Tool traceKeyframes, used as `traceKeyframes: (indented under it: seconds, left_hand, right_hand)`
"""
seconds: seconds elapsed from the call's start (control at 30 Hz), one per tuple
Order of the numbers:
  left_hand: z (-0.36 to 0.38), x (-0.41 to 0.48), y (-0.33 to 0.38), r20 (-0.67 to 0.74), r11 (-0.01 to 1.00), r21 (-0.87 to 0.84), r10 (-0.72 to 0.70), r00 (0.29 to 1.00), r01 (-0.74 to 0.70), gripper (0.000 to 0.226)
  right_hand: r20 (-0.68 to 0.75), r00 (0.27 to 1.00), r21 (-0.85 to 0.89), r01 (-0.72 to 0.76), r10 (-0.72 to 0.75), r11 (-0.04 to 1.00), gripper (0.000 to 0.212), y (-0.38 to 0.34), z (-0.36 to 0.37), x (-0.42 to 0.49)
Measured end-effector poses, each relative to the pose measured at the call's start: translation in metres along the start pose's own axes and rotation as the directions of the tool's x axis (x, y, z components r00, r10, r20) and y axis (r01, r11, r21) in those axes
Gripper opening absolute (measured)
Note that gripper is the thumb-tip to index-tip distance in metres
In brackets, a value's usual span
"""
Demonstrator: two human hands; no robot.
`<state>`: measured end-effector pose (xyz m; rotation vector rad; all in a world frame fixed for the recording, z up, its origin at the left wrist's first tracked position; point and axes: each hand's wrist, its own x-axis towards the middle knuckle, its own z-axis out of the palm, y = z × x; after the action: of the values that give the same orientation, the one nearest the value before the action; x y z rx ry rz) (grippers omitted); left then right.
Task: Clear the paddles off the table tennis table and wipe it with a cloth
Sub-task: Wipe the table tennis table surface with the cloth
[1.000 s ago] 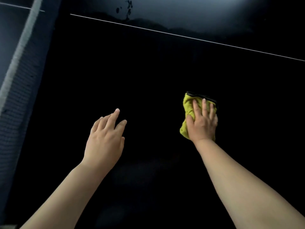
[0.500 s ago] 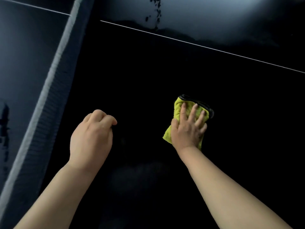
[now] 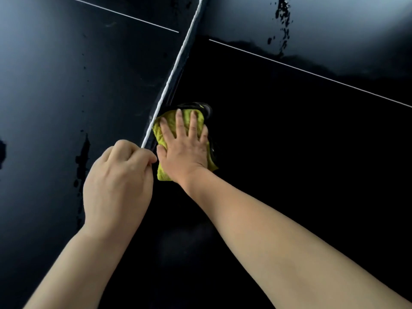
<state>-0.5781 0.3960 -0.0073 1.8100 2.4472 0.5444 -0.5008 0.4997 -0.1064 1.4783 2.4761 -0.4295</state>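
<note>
My right hand (image 3: 185, 148) lies flat with straight, spread fingers on a yellow-green cloth with a black edge (image 3: 163, 175) and presses it onto the dark table tennis table (image 3: 289, 157). The cloth sits right against the foot of the net (image 3: 176, 65), whose white top band runs from the upper middle down to my hands. My left hand (image 3: 118, 181) is curled into a fist just left of the cloth, over the lower end of the net band. Whether it holds the net I cannot tell. No paddle is in view.
A thin white line (image 3: 312, 73) crosses the table's near half at the upper right and another crosses the far half (image 3: 120, 14) at the upper left. Dark streaky marks (image 3: 81, 157) show on the glossy surface left of the net.
My right hand has slid the cloth left across the table up to the net. My left hand, open a second ago, curled into a fist and now sits beside the cloth at the net band.
</note>
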Motion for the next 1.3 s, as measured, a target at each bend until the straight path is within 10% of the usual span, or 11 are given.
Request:
traceKeyframes:
  seconds: [0.23, 0.6, 0.93, 1.17, 1.3]
  left_hand:
    - [0.015, 0.005, 0.033, 0.014, 0.998, 0.001, 0.061, 0.998, -0.061, 0.011]
    - [0.1, 0.006, 0.153, 0.276, 0.959, -0.076, 0.282, 0.919, -0.272, 0.019]
    - [0.14, 0.002, 0.238, 0.231, 0.923, -0.129, 0.382, 0.895, -0.361, 0.045]
    - [0.128, 0.026, 0.204, 0.17, 0.944, -0.065, 0.33, 0.928, -0.324, 0.041]
    - [0.111, 0.044, 0.159, 0.136, 0.959, 0.055, 0.269, 0.953, -0.278, 0.04]
  right_hand:
    - [-0.058, 0.991, -0.006, 0.119, -0.119, 0.993, 0.062, 0.054, -0.007, 0.012]
    - [-0.125, 0.951, 0.14, -0.266, 0.283, 0.954, 0.063, 0.276, -0.012, -0.062]
    - [-0.12, 0.702, 0.194, -0.676, 0.702, 0.71, 0.062, 0.455, -0.004, -0.159]
    - [-0.091, 0.586, 0.272, -0.763, 0.805, 0.586, 0.061, 0.437, -0.005, -0.14]
    - [-0.105, 0.657, 0.22, -0.717, 0.747, 0.661, 0.061, 0.376, -0.01, -0.102]
